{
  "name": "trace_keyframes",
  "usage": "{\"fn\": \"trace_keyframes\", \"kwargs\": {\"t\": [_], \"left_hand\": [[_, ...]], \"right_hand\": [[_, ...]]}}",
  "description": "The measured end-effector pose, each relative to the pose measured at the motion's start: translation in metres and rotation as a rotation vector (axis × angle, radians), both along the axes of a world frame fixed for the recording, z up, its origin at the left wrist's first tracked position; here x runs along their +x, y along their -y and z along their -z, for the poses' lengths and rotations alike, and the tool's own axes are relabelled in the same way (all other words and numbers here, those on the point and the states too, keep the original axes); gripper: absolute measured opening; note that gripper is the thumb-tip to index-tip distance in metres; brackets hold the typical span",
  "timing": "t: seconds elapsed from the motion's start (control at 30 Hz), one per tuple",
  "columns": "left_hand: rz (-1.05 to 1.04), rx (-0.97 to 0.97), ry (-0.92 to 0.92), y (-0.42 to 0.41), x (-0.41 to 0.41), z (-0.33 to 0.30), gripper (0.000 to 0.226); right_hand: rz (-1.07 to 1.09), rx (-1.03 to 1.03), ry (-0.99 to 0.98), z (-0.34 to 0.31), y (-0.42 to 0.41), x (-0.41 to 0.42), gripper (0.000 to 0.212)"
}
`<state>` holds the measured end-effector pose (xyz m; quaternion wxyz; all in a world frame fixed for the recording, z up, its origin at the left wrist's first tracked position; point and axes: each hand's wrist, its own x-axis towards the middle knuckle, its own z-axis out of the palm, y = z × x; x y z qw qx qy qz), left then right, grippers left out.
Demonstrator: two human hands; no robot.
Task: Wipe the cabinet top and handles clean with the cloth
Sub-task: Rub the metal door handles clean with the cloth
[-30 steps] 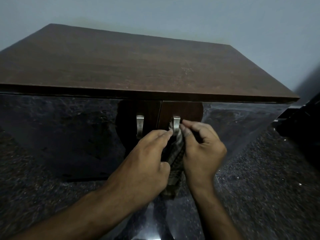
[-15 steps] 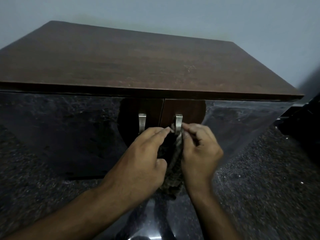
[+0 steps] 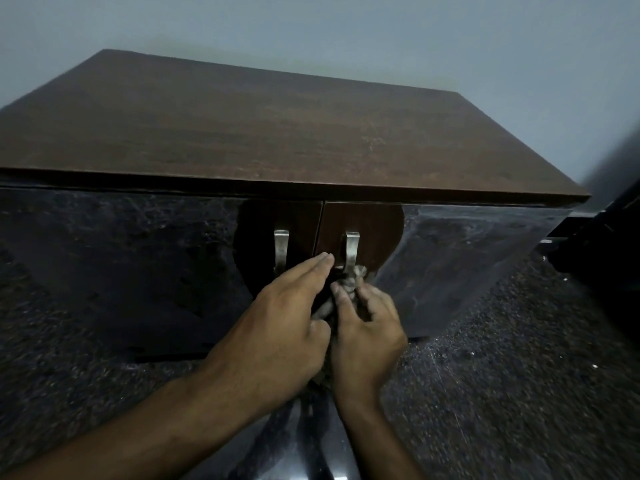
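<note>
A dark wooden cabinet top (image 3: pixel 259 133) fills the upper middle of the view. Two metal handles hang on its doors, the left handle (image 3: pixel 281 249) and the right handle (image 3: pixel 351 249). A grey cloth (image 3: pixel 354 277) is bunched at the lower end of the right handle. My right hand (image 3: pixel 365 332) pinches the cloth just below that handle. My left hand (image 3: pixel 277 327) lies beside it with straight fingers reaching toward the right handle's base; its thumb side is hidden, and so is most of the cloth between the two hands.
Glossy dark door panels (image 3: pixel 121 271) flank the handles. Dark speckled floor (image 3: pixel 502 375) lies to the right and below. A pale wall (image 3: pixel 346 36) stands behind the cabinet, and a dark object (image 3: pixel 613 244) sits at the right edge.
Both hands have slid down the right handle with the cloth, from its upper part to its lower end. The view has tilted slightly.
</note>
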<state>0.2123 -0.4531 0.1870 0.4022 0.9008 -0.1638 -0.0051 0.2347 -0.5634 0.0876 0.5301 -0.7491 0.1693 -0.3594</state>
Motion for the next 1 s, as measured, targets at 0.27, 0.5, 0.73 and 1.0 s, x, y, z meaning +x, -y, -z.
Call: {"fn": "trace_keyframes", "kwargs": {"t": [0.27, 0.5, 0.73, 1.0], "left_hand": [[-0.011, -0.015, 0.036, -0.004, 0.002, 0.003, 0.074], [0.048, -0.030, 0.008, -0.002, -0.003, -0.005, 0.074], [0.111, -0.086, -0.045, 0.003, -0.004, -0.002, 0.076], [0.087, -0.093, -0.027, 0.005, -0.001, 0.000, 0.074]], "right_hand": [[-0.100, -0.031, 0.026, -0.006, -0.025, 0.002, 0.007], [-0.028, 0.041, 0.063, -0.004, 0.003, 0.003, 0.015], [0.170, -0.342, 0.350, -0.046, 0.053, 0.015, 0.020], [-0.034, -0.506, 0.267, 0.014, 0.038, 0.002, 0.015]]}}
